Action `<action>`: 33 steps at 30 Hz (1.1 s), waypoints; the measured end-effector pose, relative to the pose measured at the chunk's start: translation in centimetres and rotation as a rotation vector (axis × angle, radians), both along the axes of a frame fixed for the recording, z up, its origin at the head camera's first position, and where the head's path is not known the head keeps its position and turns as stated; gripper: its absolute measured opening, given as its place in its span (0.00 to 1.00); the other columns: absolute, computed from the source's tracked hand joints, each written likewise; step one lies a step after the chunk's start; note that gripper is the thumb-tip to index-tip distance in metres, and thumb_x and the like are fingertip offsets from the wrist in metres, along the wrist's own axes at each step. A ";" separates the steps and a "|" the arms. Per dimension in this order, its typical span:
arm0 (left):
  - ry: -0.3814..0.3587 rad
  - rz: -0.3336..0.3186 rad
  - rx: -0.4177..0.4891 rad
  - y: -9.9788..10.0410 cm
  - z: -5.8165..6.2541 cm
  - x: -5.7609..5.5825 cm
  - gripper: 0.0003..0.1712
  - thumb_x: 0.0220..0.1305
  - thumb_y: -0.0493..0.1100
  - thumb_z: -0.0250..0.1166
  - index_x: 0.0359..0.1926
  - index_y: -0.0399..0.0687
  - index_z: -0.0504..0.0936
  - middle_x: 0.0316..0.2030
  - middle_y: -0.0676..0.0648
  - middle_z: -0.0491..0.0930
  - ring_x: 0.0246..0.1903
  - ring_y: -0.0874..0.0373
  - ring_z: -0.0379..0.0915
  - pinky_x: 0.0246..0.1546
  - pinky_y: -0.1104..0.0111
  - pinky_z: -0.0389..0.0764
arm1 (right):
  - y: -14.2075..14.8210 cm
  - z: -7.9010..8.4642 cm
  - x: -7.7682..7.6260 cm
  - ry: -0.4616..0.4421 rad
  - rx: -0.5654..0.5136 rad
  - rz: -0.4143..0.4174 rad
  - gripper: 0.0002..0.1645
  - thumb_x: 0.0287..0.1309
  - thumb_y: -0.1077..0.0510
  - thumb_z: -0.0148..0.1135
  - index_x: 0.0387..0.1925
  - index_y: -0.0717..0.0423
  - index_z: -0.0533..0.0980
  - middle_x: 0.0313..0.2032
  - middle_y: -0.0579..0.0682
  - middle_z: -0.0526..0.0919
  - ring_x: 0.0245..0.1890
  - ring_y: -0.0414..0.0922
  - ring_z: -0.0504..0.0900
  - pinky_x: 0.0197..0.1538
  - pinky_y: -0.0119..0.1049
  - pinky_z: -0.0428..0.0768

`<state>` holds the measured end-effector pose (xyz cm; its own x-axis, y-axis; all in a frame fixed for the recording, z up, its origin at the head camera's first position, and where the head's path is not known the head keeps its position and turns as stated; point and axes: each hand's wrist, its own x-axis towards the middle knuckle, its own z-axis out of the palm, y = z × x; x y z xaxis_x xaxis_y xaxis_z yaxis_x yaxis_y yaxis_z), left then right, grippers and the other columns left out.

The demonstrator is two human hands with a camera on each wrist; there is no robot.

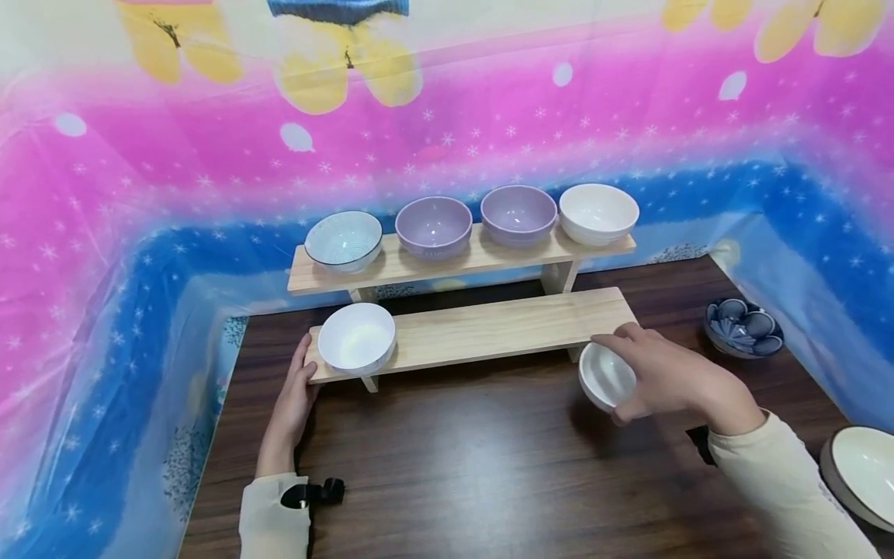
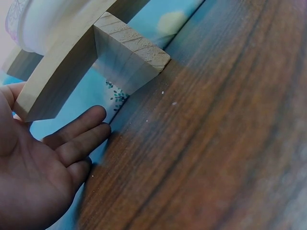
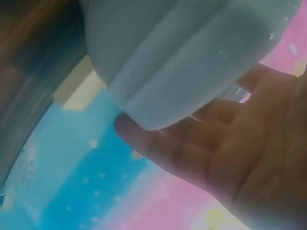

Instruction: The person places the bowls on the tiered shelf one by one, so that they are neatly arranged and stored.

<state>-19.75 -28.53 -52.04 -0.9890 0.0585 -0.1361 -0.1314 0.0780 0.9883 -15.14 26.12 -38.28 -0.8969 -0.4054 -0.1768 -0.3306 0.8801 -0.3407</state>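
Note:
My right hand (image 1: 670, 380) grips a small white bowl (image 1: 606, 376) by its rim and side. The bowl is tilted, just in front of the right end of the lower wooden shelf (image 1: 489, 330). Up close in the right wrist view, the white bowl (image 3: 182, 62) shows broad ridges on its outer wall, with fingers (image 3: 163, 148) along it. At the shelf's left end, my left hand (image 1: 292, 404) touches the plank's edge. Its lower fingers (image 2: 84, 139) stretch out loosely below the plank. Beside it, a white bowl (image 1: 357, 338) stands on the lower shelf.
On the upper shelf (image 1: 482, 256) stand a pale blue patterned bowl (image 1: 344, 241), two purple bowls (image 1: 434, 227) and a white bowl (image 1: 598, 213). Farther right on the dark table (image 1: 447, 466) are a dark patterned bowl (image 1: 743, 328) and a cream bowl with a brown rim (image 1: 866, 473).

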 end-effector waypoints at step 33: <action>0.014 -0.009 -0.006 0.0 0.1 0.2 0.37 0.87 0.50 0.37 0.86 0.62 0.31 0.84 0.49 0.26 0.83 0.47 0.30 0.80 0.51 0.41 | -12.7 2.4 -7.3 0.039 -0.084 0.315 0.61 0.35 0.48 0.86 0.76 0.49 0.70 0.64 0.56 0.72 0.56 0.54 0.73 0.53 0.50 0.79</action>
<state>-19.57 -28.53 -51.89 -0.9902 0.0670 -0.1226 -0.1168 0.0847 0.9895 -22.48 13.40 -35.90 -0.7302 -0.6760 -0.0987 -0.5967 0.7015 -0.3897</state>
